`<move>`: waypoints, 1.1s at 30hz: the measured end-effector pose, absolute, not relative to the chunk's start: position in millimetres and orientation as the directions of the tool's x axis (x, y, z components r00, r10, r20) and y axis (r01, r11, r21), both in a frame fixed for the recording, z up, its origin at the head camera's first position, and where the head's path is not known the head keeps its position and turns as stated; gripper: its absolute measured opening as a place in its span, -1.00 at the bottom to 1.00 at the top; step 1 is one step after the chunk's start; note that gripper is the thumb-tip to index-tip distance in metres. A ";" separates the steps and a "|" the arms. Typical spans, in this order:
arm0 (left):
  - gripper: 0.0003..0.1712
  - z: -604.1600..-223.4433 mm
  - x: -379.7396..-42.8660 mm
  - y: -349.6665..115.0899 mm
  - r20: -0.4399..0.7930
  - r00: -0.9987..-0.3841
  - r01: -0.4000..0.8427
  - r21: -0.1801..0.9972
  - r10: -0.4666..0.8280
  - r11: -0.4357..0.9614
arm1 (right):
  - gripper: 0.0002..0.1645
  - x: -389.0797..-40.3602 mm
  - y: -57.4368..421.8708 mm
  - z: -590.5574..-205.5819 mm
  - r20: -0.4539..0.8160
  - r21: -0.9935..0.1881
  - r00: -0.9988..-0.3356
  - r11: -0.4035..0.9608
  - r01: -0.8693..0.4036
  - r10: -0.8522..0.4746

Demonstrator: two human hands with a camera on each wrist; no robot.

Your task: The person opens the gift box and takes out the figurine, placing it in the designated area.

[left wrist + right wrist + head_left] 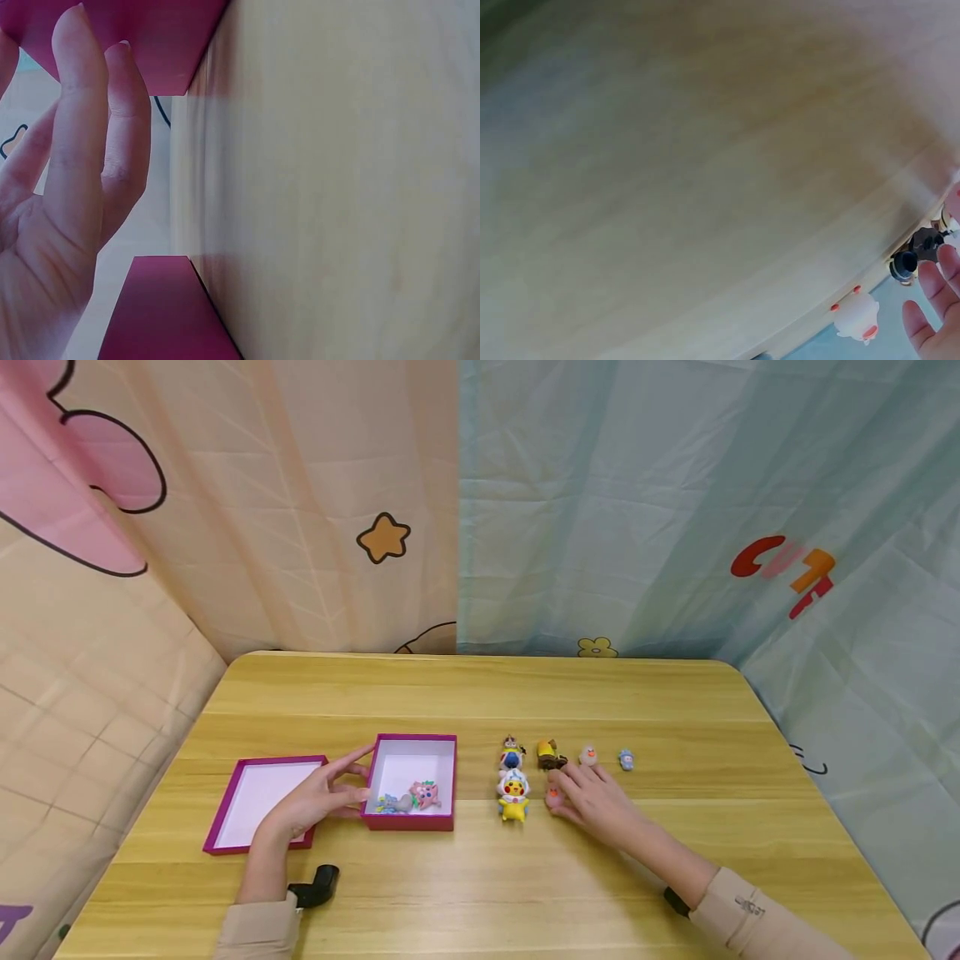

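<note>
My left hand rests its nearly straight fingers against the left side of a magenta box. In the left wrist view the fingertips touch the box's outer wall. Inside lie a pink figurine and small blue and grey figurines. To the right, my right hand pinches a small pink duck figurine between thumb and fingers, at table level. Just beyond that hand are a yellow-and-brown figurine and a whitish duck figurine, the latter also in the right wrist view.
The magenta-rimmed lid lies white side up, left of the box, partly under the left forearm. Between box and right hand are a yellow Pikachu figurine and a crowned figurine. A small blue figurine stands farther right. Curtains hang behind the table.
</note>
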State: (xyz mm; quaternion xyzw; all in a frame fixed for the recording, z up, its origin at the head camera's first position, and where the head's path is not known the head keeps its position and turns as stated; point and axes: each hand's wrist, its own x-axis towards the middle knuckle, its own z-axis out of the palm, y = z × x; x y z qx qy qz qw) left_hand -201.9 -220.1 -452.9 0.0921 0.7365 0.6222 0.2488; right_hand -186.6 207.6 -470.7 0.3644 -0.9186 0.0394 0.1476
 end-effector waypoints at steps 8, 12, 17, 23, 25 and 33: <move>-0.13 -453.0 -202.1 -220.9 -0.253 -0.865 -0.173 0.961 0.433 0.216 | -0.53 -185.9 208.3 -472.4 0.280 0.040 -0.698 0.734 -0.678 -0.660; -0.13 -453.0 -201.7 -220.3 -0.249 -0.865 -0.173 0.963 0.435 0.208 | -0.52 -186.3 207.8 -475.2 0.279 0.037 -0.700 0.735 -0.677 -0.658; -0.15 -452.6 -201.3 -219.7 -0.241 -0.862 -0.170 0.966 0.447 0.195 | -0.50 -185.3 207.5 -476.5 0.286 0.020 -0.717 0.752 -0.659 -0.636; -0.15 -452.9 -201.4 -219.4 -0.243 -0.861 -0.171 0.966 0.446 0.196 | -0.50 -183.4 206.4 -474.2 0.277 0.005 -0.739 0.770 -0.638 -0.614; -0.16 -453.1 -201.5 -219.3 -0.247 -0.862 -0.175 0.964 0.442 0.199 | -0.50 -183.0 205.9 -473.7 0.268 0.003 -0.746 0.775 -0.632 -0.609; -0.17 -453.1 -201.3 -219.2 -0.253 -0.863 -0.179 0.963 0.437 0.203 | -0.49 -181.5 204.2 -471.6 0.247 0.007 -0.756 0.781 -0.625 -0.607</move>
